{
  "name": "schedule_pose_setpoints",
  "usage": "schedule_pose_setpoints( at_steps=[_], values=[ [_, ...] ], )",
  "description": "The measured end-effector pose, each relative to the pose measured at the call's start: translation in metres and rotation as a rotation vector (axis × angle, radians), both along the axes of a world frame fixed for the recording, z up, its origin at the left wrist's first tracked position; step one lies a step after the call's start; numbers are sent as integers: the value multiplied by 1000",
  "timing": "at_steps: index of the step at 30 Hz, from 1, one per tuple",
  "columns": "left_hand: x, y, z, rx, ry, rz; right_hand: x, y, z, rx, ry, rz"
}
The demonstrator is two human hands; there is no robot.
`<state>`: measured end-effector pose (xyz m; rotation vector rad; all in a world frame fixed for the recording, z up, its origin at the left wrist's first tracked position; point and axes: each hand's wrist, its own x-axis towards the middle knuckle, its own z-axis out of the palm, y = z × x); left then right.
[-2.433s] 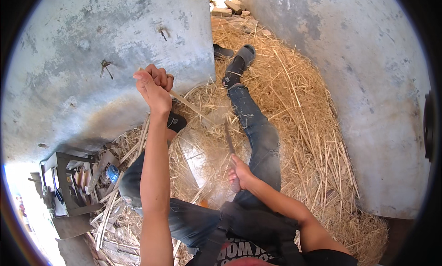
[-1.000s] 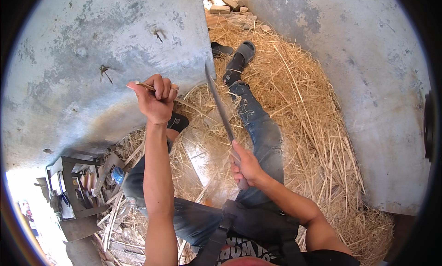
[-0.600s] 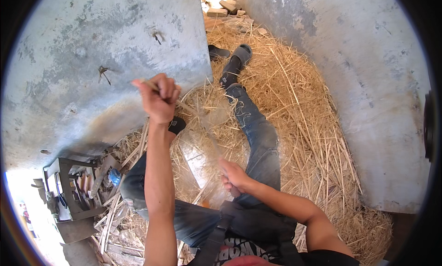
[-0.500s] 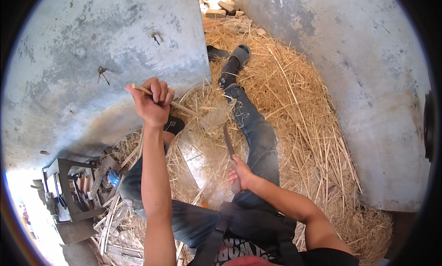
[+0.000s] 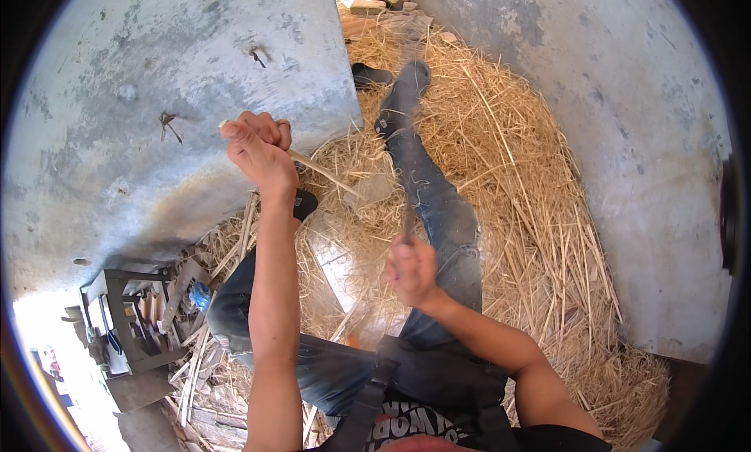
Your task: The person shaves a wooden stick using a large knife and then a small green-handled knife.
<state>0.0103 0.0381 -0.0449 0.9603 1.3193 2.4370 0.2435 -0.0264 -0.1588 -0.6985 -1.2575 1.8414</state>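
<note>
- Your right grip (image 5: pixel 411 272), just right of centre, is blurred and hides most of the handle of the long blade (image 5: pixel 408 219).
- That blade smears upward; you cannot place its tip.
- Your left grip (image 5: pixel 262 151), upper left, covers part of the pale stick (image 5: pixel 325 170).
- The bottom edge crops your left forearm (image 5: pixel 274 327).
- Bricks (image 5: pixel 368 7), top centre, are cropped.

My stick (image 5: pixel 325 173) looks like pale, matt wood, and the straw (image 5: pixel 516 178) on the right is dry and rough. My jeans (image 5: pixel 458 225) are worn cloth. The left wall (image 5: pixel 184 57) looks rough and patchy, and the blue thing (image 5: pixel 201 295) on the near left looks like crinkly plastic.
</note>
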Motion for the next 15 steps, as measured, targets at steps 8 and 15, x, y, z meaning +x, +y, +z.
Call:
schedule_pose_setpoints(
  at_steps=[8, 15],
  values=[
    [3, -18, -3, -16, 13, -123, 19, -14, -116, -1136, -520, 229],
    [-3, -19, -7, -17, 23, 27, -5, 7, -39, -902, -395, 246]
  ],
)
